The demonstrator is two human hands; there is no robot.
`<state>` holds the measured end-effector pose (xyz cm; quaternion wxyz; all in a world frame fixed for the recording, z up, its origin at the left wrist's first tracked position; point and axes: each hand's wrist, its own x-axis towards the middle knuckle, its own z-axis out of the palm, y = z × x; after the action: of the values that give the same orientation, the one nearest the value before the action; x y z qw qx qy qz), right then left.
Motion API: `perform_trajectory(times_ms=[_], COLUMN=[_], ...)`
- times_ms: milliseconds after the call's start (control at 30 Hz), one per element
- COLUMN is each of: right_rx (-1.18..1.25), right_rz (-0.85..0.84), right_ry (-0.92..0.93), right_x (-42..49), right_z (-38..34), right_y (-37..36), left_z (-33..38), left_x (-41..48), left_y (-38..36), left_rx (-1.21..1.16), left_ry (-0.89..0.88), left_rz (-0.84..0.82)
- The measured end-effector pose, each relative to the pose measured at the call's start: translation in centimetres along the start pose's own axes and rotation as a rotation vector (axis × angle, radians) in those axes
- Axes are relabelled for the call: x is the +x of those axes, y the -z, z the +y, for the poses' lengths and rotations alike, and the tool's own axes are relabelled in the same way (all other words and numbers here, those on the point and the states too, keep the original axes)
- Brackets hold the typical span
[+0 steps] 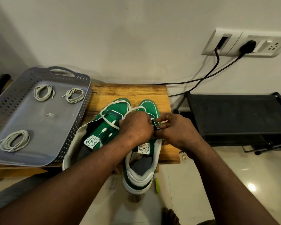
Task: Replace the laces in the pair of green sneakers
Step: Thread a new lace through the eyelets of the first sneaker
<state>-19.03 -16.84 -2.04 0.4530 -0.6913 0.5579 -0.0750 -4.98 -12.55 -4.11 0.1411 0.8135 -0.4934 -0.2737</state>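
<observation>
Two green sneakers stand side by side on a small wooden table point(131, 91), toes away from me. The left sneaker point(94, 133) has a loose white lace point(106, 118) trailing over its top. Over the right sneaker point(142, 159) both my hands meet at the eyelet area. My left hand point(135, 127) is curled with its fingers on the shoe's lacing, its fingertips hidden. My right hand point(173, 127) pinches the dark eyelet flap and a bit of white lace between thumb and fingers. Three coiled grey-white laces point(15, 141) point(43, 92) point(75, 95) lie in the tray.
A grey perforated plastic tray point(86, 101) overhangs the table's left side. A black low rack point(234, 117) stands to the right. Black cables point(201, 80) run from a wall socket panel point(246, 44) down behind the table. A yellow-green marker point(157, 185) lies on the tiled floor.
</observation>
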Motion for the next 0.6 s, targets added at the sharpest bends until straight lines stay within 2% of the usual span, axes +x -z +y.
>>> perform_trajectory(times_ms=[100,267,467,600], right_rx=[0.030,0.009,0.081,0.073], right_rz=[-0.006,-0.018,-0.077,0.019], right_ry=[-0.021,0.009,-0.039,-0.041], right_x=[-0.03,-0.24,-0.33,0.13], right_z=[-0.04,-0.14,-0.24,-0.05], right_y=[0.09,0.10,0.63,0.56], left_z=[-0.04,-0.24,0.04,-0.21], left_x=[-0.11,-0.05,-0.55,-0.07], left_y=[0.16,0.42,0.83,0.92], left_rx=[0.007,-0.121,0.048,-0.101], left_ry=[-0.043,-0.065,-0.034,0.022], left_rz=[0.013,-0.011,0.114,0.006])
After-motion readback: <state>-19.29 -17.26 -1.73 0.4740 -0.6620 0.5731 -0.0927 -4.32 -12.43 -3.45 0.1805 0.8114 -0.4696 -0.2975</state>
